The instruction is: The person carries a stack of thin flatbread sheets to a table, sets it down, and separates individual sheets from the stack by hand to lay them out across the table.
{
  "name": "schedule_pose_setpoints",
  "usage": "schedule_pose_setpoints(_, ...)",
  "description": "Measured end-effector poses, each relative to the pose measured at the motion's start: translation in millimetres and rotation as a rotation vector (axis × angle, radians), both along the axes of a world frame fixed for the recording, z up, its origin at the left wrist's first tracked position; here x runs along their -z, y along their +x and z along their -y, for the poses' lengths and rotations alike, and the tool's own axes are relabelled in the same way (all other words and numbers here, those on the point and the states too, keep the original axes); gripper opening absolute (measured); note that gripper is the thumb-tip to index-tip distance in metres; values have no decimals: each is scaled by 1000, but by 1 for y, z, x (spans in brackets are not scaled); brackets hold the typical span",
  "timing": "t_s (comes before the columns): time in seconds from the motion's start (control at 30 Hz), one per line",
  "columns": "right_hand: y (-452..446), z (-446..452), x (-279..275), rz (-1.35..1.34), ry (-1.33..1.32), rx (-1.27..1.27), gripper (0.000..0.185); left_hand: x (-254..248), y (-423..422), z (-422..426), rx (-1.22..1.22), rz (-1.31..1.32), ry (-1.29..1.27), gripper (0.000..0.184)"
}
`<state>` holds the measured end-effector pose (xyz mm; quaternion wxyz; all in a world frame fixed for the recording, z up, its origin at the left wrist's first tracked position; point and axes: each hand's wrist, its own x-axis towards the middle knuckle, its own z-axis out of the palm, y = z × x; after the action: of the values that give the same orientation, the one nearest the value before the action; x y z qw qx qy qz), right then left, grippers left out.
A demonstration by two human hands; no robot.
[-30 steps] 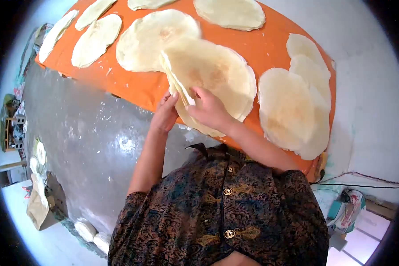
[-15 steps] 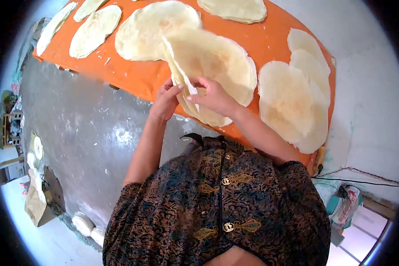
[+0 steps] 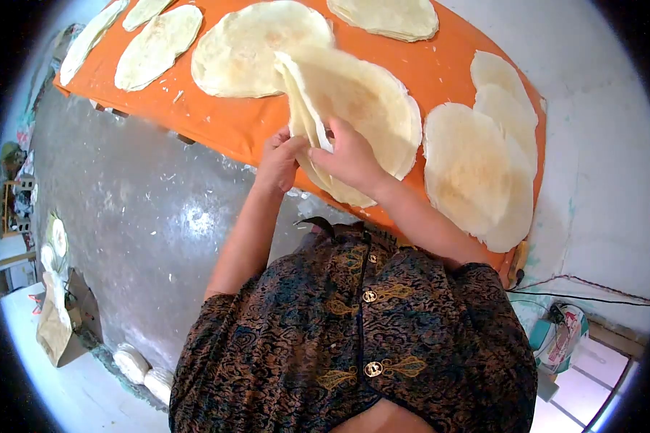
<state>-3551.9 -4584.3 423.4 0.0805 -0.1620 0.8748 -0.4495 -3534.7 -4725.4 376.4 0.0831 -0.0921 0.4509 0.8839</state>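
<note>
A stack of large, thin, pale flatbread sheets (image 3: 368,108) lies at the near edge of the orange-covered table (image 3: 231,130). Its left side is lifted and folded up into several layers. My left hand (image 3: 279,159) pinches the outer left side of these raised layers. My right hand (image 3: 350,159) grips their inner edge from the right, thumb toward my left hand. The fingertips of both hands are partly hidden by the layers. Another pale stack (image 3: 256,47) touches this one at the back left.
More stacks lie on the table: one at the right (image 3: 469,169), one at the back (image 3: 386,14), several at the far left (image 3: 159,47). A grey floor (image 3: 152,209) with scraps stretches left. Cables (image 3: 585,296) and a teal-and-white bag (image 3: 563,339) are at the lower right.
The raised edge of the layers stands more upright and has shifted slightly right. Both hands have moved a little to the right with it, still gripping. The view has tilted slightly downward since the earliest frame.
</note>
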Motion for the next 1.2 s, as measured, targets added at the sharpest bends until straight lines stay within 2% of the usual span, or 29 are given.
schedule_pose_setpoints(0.13,3,9,0,5,151,32,28,2,-1,-14,-197,54,-178,21)
schedule_pose_setpoints(0.2,3,17,13,-173,199,76,25,15,-5,-20,-223,66,-298,19)
schedule_pose_setpoints(0.23,1,18,19,-262,226,96,23,13,-4,-20,-255,70,-266,17)
schedule_pose_setpoints(0.27,-3,16,21,-166,204,86,22,10,-4,-20,-273,82,-333,18)
schedule_pose_setpoints(0.33,-16,11,23,24,150,56,20,24,-1,-12,-344,110,-298,20)
schedule_pose_setpoints(0.4,-40,-2,24,106,-98,49,22,39,2,11,-326,234,-394,25)
schedule_pose_setpoints(0.47,-74,-22,12,158,-267,42,24,58,5,26,-368,246,-133,31)
schedule_pose_setpoints(0.53,-101,-50,-48,178,-392,52,27,100,5,45,-414,245,-136,35)
schedule_pose_setpoints(0.6,-136,-92,-91,52,-448,80,25,94,6,42,-452,315,-153,37)
schedule_pose_setpoints(0.63,-143,-114,-119,-62,-369,199,24,101,6,48,-406,319,-156,38)
schedule_pose_setpoints(0.67,-167,-145,-132,-209,-341,173,23,115,3,59,-363,324,-156,38)
schedule_pose_setpoints(0.7,-163,-178,-149,-312,-471,62,23,123,2,62,-323,330,-155,39)
schedule_pose_setpoints(0.73,-177,-201,-159,-113,-583,407,25,120,2,59,-335,350,-165,39)
schedule_pose_setpoints(0.8,-154,-245,-187,-225,-818,446,24,110,4,57,-365,397,-186,39)
schedule_pose_setpoints(0.83,-156,-269,-183,-239,-845,612,30,123,5,66,-302,332,-131,40)
schedule_pose_setpoints(0.93,-143,-330,-113,-238,-963,784,37,155,2,82,-296,329,-67,39)
schedule_pose_setpoints(1.0,-126,-336,-43,-203,-1200,927,40,133,4,76,-245,345,-107,40)
schedule_pose_setpoints(1.03,-134,-361,15,-43,-1284,1005,30,123,6,73,-220,353,-128,40)
schedule_pose_setpoints(1.07,-121,-346,42,71,-1359,1075,21,121,8,72,-214,347,-90,40)
schedule_pose_setpoints(1.13,-120,-356,114,550,-1243,1149,18,116,11,71,-202,333,-18,41)
schedule_pose_setpoints(1.2,-103,-340,112,666,-1027,1119,17,96,14,65,-171,312,0,41)
